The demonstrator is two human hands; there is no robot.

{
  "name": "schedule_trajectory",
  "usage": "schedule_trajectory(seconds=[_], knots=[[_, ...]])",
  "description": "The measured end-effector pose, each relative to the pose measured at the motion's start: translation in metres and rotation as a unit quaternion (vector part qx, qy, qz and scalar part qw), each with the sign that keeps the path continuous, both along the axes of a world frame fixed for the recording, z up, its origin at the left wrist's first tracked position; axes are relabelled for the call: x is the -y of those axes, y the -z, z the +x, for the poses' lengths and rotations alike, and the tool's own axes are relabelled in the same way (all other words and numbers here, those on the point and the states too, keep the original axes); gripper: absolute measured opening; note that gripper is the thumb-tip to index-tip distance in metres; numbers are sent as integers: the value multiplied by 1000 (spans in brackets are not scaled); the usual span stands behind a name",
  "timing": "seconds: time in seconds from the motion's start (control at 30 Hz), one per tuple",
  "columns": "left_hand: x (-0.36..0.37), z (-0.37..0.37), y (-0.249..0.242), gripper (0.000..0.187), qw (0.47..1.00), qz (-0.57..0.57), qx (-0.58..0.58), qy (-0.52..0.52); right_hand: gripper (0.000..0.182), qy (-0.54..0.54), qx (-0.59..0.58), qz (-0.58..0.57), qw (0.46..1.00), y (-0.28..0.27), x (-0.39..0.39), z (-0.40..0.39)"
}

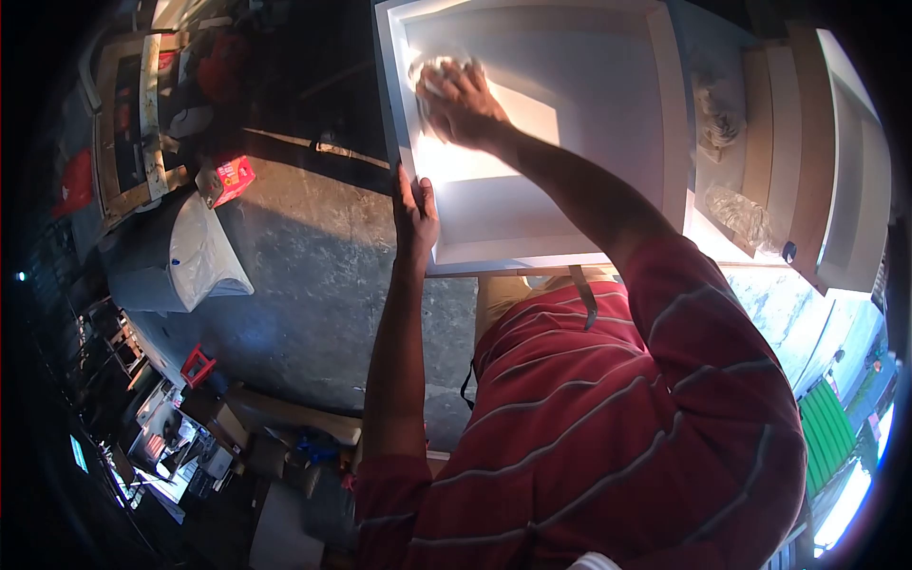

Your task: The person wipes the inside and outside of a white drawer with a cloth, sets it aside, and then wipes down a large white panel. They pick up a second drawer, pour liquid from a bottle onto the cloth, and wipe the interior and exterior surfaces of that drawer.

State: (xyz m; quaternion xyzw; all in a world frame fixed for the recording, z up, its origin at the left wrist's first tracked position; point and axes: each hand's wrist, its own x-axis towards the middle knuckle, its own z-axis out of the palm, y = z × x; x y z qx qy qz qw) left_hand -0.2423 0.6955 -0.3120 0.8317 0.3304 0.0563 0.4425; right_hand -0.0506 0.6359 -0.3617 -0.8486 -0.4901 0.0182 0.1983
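Note:
A large white shallow box (608, 104), with raised walls and an open top, rests in front of my body. My left hand (416, 223) grips its left wall near the close corner, with the thumb on the inner side. Inside the box, my right hand (463, 104) presses a crumpled whitish cloth (418, 68) against the far left part, where wall and bottom meet. The cloth is partly hidden under the fingers and slightly blurred. Bright sunlight falls across the bottom around my right hand.
To the right are crumpled cloth-like bundles (736, 217) and a large pale panel (852, 171). A red box (226, 180), a whitish curved sheet (204, 252) and a wooden frame (149, 119) stand left. A red stool (198, 366) is on the concrete floor (313, 237).

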Motion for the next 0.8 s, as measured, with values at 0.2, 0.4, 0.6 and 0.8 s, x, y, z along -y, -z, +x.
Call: schedule_trajectory(seconds=[0.2,0.4,0.6,0.8], knots=[[-1,-2,0,60,999,-41,-9,9,46,124,10,-105,987,-13,-71,59],[7,1,-8,59,998,-54,1,-14,40,104,103,6,989,7,-16,92],[2,-5,4,59,998,-66,5,-22,35,235,215,122,940,8,137,160],[2,-3,0,61,1000,9,4,6,40,316,198,90,923,14,140,149]])
